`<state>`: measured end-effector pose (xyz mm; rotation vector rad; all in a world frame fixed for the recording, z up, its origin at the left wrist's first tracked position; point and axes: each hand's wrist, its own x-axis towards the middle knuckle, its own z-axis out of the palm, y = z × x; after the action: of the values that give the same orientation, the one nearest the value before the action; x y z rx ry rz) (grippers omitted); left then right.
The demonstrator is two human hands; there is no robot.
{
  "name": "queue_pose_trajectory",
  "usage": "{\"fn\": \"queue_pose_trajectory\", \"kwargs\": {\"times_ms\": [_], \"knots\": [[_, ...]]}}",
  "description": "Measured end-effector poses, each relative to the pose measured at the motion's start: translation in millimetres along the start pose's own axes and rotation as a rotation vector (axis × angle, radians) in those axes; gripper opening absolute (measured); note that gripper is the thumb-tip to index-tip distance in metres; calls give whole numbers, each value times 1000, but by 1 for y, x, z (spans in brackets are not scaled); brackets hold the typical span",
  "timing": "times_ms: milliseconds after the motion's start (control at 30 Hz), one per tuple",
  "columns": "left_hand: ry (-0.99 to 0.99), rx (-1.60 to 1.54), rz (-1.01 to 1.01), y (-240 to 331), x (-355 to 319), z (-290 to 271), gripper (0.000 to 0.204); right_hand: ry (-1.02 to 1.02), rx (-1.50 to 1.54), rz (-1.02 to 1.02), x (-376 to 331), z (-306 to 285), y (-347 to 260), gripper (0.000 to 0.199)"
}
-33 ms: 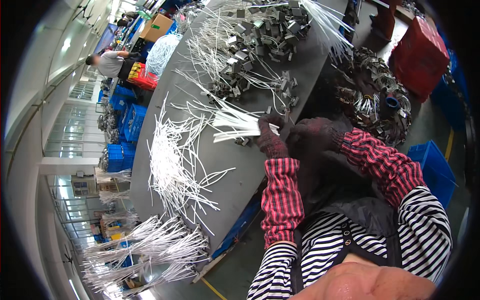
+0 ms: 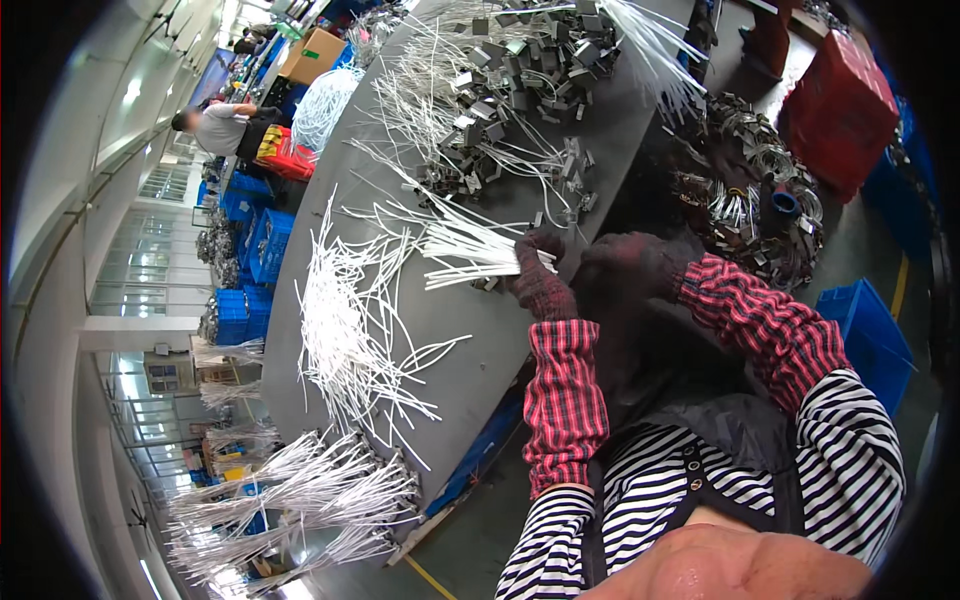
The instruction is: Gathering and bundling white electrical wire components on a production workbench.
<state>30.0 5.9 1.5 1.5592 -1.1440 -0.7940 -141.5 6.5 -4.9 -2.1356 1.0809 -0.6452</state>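
My left hand [image 2: 543, 275], in a dark glove, is wrapped round a bundle of white cables [image 2: 470, 252] at the near edge of the grey table. The bundle's loose ends fan out leftward over the tabletop. Close beside it on the right is my right hand [image 2: 625, 268], also in a dark glove, with its fingers curled in. Anything between those fingers is lost against the dark apron. Left of the bundle lies a loose pile of white cables [image 2: 345, 325]. Beyond it, cables with dark square metal clips [image 2: 515, 85] are heaped together.
Tied cable bundles [image 2: 290, 500] hang over the table's lower left end. To the right are a pile of coiled cables with metal parts [image 2: 745, 190], a red container [image 2: 840, 115] and a blue crate [image 2: 860, 335]. A person [image 2: 220, 128] stands far off at left.
The cables in my left hand have spread slightly at their loose ends. Both hands have shifted only a little.
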Motion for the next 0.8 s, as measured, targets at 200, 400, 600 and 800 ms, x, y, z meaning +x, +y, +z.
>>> {"fn": "queue_pose_trajectory", "kwargs": {"times_ms": [200,400,600,800], "knots": [[79,-205,-106,8,-13,-12,34,398,160,123,11,6,9,52],[-158,546,-1,-1,-67,-9,49,270,-105,39,48,-6,-1,51],[-162,212,192,-15,-82,22,45,298,105,100,49,0,-8,42],[-234,-619,-185,-25,-53,29,39,372,490,239,-14,4,-52,33]]}}
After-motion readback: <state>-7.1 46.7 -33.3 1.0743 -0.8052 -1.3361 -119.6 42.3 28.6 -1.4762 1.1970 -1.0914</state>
